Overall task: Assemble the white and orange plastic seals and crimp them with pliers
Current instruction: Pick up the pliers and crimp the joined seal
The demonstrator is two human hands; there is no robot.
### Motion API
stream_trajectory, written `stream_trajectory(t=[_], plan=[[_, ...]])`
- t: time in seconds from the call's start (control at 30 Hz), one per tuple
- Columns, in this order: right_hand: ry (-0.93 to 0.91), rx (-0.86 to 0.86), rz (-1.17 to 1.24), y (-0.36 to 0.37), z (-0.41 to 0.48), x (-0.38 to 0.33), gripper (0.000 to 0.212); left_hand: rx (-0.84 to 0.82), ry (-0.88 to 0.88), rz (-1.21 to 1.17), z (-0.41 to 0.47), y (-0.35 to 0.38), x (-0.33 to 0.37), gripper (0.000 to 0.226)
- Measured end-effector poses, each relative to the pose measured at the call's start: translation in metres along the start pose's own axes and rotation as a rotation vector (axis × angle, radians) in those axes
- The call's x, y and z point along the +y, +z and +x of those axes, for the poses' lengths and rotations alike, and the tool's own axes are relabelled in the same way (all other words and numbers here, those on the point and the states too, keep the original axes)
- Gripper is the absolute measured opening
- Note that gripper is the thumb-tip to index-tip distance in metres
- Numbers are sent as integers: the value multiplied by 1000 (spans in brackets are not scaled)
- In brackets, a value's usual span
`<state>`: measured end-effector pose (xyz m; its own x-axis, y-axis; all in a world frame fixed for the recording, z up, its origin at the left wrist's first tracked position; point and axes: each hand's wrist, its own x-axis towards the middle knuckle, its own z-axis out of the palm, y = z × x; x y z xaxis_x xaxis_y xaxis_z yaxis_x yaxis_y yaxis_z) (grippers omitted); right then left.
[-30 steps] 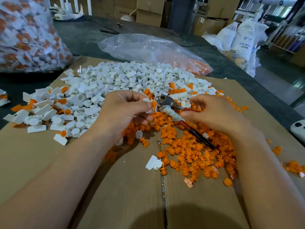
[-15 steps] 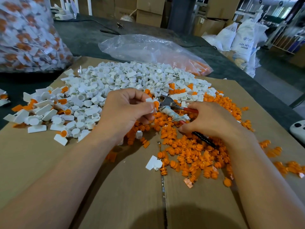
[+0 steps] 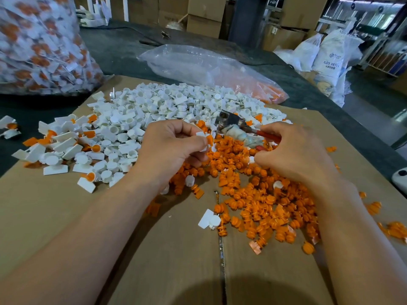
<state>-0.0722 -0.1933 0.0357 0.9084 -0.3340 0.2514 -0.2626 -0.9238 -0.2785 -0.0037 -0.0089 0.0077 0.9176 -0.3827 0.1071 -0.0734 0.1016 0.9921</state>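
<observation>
Seal parts [image 3: 222, 157] lie spread over a flattened cardboard sheet [image 3: 55, 216] that fills the lower frame. A bulging clear bag [image 3: 39, 45] of white-and-orange pieces stands in the upper left. A flatter plastic bag [image 3: 198, 64] lies at upper centre behind the cardboard. A pile of white caps [image 3: 154, 106] covers the centre left, and a pile of orange inserts [image 3: 264, 205] spreads across the centre right; the two piles meet between the hands. The left hand [image 3: 167, 148], at centre, pinches a white and orange seal [image 3: 206, 139] between thumb and fingertips. The right hand [image 3: 295, 155], just right of it, curls its fingers round the red handles of the pliers [image 3: 240, 132]. Their metal head sits just above and right of the seal, not plainly touching it.
</observation>
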Motion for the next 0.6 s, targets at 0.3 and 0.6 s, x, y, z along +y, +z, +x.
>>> stream_trajectory(t=[0.3,0.6], plan=[[-15,-11,26,4,3,3,9,7,-8,-67,0,-1,-1,14],[-153,131,-70,8,2,-4,17,31,18,-129,4,-2,-3,12]])
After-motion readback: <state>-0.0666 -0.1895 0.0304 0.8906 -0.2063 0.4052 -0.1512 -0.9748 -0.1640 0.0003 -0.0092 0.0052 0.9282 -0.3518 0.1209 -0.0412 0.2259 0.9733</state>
